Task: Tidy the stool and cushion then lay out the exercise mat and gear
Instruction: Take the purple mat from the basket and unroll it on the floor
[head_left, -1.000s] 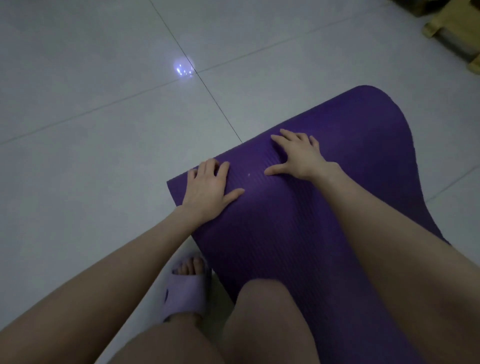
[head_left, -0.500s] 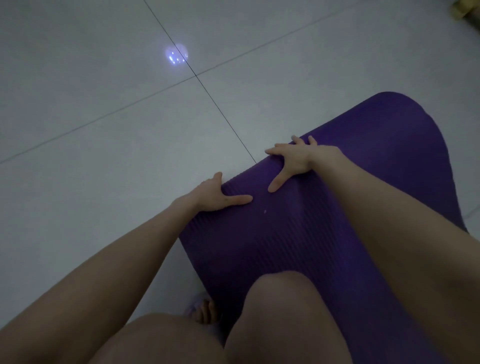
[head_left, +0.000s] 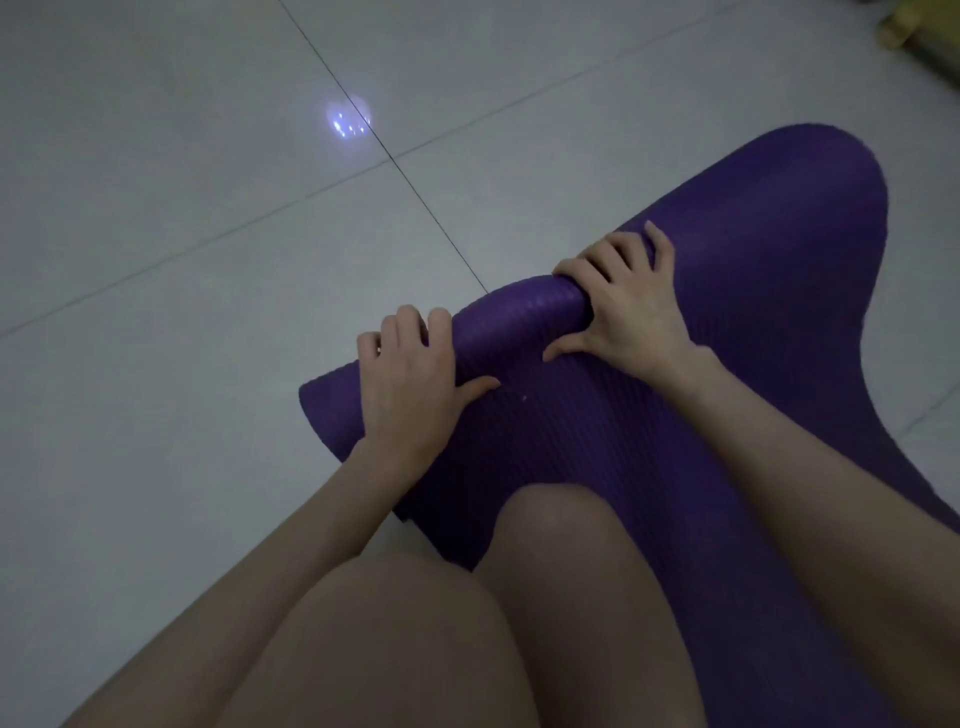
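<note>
both hands (head_left: 410, 384) grip purple mat (head_left: 649, 467) roll (ribbed) | tiled floor (head_left: 156, 260)

A floor of large, pale grey glossy tiles (head_left: 156, 270) is crossed by thin dark grout lines (head_left: 432, 214); a small bluish-white light reflection (head_left: 349, 118) is cast beside one joint; a blurred yellowish object (head_left: 932, 39) is cut off at the upper right corner.

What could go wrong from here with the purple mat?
1. The curled end, gripped by the left hand and right hand, may spring into a curl again when released.
2. The knee is over the mat, so tugging could bunch it rather than flatten it.
</note>
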